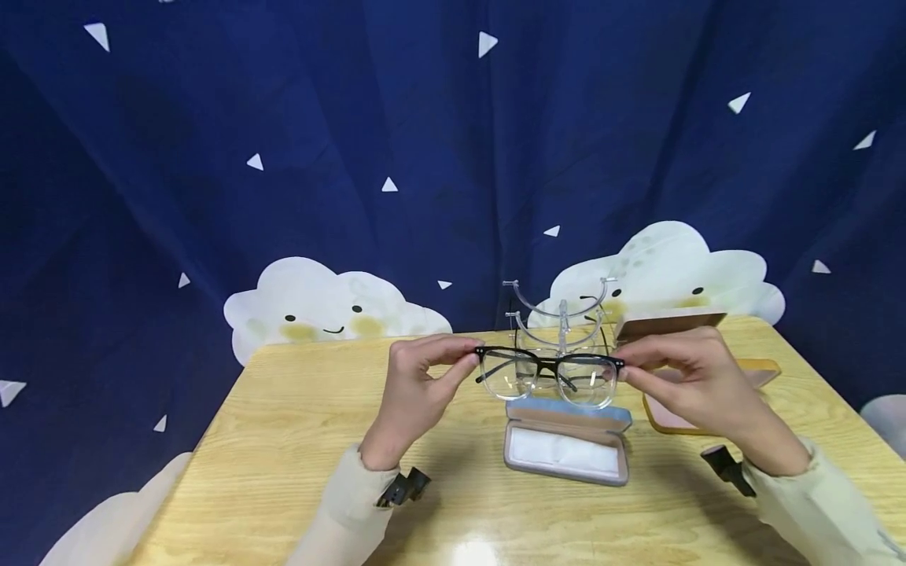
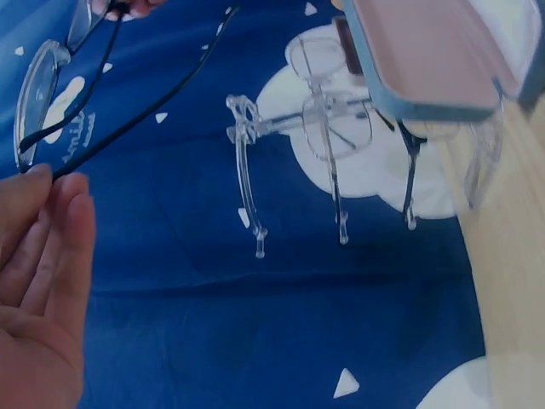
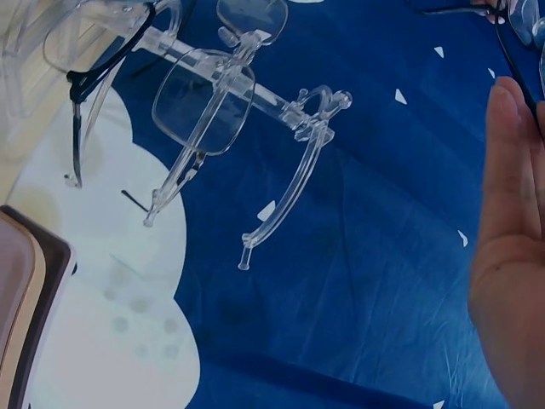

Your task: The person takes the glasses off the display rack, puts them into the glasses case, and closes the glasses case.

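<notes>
A pair of black-topped eyeglasses (image 1: 547, 364) with clear lower rims is held up in front of me. My left hand (image 1: 421, 385) pinches its left corner between thumb and fingers; my right hand (image 1: 697, 381) pinches the right corner. The temples are unfolded and point away, as the left wrist view shows of one black temple (image 2: 145, 128). Behind the eyeglasses rises a clear display stand (image 1: 564, 314), its top arm bare. Thin-rimmed glasses (image 3: 204, 102) and a dark-framed pair (image 3: 102, 72) hang lower on it. Below lies an open blue-grey glasses case (image 1: 517, 464) holding a white cloth (image 1: 562, 452).
At the right, an open orange-edged case (image 1: 665, 424) with pink lining lies partly behind my right hand. A brown case lid (image 1: 668, 322) stands up behind it. The wooden table (image 1: 304, 424) meets a dark blue curtain (image 1: 425, 94) at its back edge.
</notes>
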Tool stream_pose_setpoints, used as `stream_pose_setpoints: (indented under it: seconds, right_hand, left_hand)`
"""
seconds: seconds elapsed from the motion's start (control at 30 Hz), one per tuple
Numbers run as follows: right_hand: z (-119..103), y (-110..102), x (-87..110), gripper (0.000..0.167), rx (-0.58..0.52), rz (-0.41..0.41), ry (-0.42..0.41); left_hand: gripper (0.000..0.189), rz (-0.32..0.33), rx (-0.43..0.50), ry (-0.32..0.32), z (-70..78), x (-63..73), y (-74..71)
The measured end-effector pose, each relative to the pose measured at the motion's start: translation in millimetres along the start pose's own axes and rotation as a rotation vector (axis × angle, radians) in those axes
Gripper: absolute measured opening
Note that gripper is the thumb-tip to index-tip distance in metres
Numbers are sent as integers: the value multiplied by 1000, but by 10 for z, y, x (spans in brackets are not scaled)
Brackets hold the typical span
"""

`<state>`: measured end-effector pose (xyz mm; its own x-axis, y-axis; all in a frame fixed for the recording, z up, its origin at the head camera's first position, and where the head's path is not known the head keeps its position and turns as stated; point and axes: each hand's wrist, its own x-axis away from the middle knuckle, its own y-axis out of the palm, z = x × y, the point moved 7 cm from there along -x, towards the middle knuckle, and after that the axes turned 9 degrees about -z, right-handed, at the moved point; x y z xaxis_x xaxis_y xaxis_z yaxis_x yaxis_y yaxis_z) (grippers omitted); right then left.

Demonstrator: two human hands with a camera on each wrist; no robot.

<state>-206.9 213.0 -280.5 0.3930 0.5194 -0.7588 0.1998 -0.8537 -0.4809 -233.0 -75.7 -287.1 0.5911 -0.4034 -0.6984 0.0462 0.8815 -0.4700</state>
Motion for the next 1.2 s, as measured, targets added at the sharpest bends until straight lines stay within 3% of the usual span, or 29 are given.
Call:
stream_pose_setpoints:
  seconds: [0.13, 0.27, 0.43, 0.6, 0.77, 1.0, 1.2]
  right_hand:
    - [33, -16, 17, 15, 88, 0, 19]
    - [30, -25, 22, 6, 179, -10, 36]
    - [18, -26, 0, 36, 316, -55, 146]
    - [-6, -33, -28, 43, 377, -83, 211]
    - [-30, -37, -34, 46, 380, -75, 166]
    - [-25, -40, -29, 49, 371, -81, 156]
    - [1, -4, -19, 51, 349, -109, 143]
  left_hand:
    - [12, -65, -57, 1, 10, 8, 21]
    - [12, -127, -135, 36, 41, 15, 55]
    - [12, -153, -199, 85, 76, 20, 87]
    - [13, -152, -216, 97, 95, 14, 104]
    - [12, -170, -141, 48, 70, 18, 124]
    - [13, -188, 42, -60, -16, 12, 125]
    - [13, -193, 154, -112, -74, 44, 119]
